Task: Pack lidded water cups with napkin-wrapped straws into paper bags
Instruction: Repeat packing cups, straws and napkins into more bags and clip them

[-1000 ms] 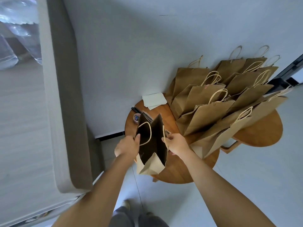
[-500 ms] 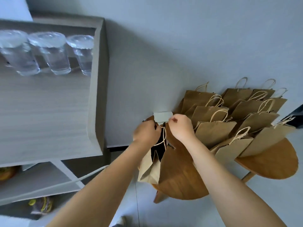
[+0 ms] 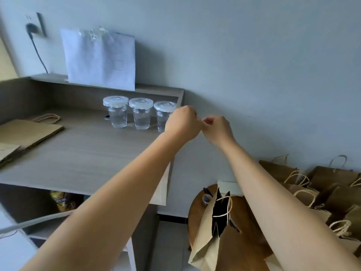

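Both hands have left the open brown paper bag point(image 3: 218, 218), which half a second ago they were spreading by its twine handles on the round wooden side table point(image 3: 197, 212). The bag now stands on its own there, mouth gaping, well below and behind the fingers.

The left hand point(image 3: 182, 124) and right hand point(image 3: 217, 130) have risen together and meet in the air, knuckles almost touching. Their fingers are curled in tight; whether they pinch anything between them I cannot tell, since nothing shows there.

Just beyond the left fingers stand three clear plastic cups of water with white lids point(image 3: 140, 113), in a row on the grey wood-grain bench point(image 3: 78, 153); the nearest cup is partly hidden behind the left hand. A flat brown paper bag point(image 3: 29, 132) lies far to the left of the fingers.

I judge the bag-opening step finished and the reach toward a cup beginning. The row of filled brown bags point(image 3: 322, 192) sits below the right forearm.
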Demonstrator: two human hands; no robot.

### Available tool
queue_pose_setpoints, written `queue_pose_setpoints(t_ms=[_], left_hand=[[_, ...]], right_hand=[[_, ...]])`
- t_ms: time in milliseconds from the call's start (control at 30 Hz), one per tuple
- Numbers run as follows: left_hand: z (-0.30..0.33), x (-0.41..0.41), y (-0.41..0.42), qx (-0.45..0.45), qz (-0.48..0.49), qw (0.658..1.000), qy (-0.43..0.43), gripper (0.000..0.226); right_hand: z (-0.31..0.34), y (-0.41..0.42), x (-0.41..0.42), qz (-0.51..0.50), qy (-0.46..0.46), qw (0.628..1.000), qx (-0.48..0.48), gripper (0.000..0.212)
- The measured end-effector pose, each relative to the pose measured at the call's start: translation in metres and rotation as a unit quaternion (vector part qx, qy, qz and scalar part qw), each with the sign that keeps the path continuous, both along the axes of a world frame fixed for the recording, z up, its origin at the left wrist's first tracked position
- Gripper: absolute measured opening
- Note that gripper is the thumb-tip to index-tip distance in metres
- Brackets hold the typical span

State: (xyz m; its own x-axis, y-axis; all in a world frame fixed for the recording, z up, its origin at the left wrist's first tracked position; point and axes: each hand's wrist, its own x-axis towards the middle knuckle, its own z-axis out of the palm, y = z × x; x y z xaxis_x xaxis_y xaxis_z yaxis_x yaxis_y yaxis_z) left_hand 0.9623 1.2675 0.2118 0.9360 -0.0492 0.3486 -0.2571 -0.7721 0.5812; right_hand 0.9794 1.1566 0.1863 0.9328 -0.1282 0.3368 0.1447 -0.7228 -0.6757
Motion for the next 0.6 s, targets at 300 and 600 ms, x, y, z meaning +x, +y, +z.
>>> queue_pose_setpoints(t_ms=[300, 600], left_hand=[[-0.019, 0.040, 0.088, -0.008, 0.080, 0.996, 0.047, 0.022], [-0.059, 0.141, 0.128, 0.019, 0.033, 0.994, 0.105, 0.016]], right_hand=[[0.014, 0.084, 0.034, 0.096, -0.016, 0.995, -0.012, 0.016], [0.014, 0.133, 0.116, 0.066, 0.011, 0.988, -0.138, 0.026]])
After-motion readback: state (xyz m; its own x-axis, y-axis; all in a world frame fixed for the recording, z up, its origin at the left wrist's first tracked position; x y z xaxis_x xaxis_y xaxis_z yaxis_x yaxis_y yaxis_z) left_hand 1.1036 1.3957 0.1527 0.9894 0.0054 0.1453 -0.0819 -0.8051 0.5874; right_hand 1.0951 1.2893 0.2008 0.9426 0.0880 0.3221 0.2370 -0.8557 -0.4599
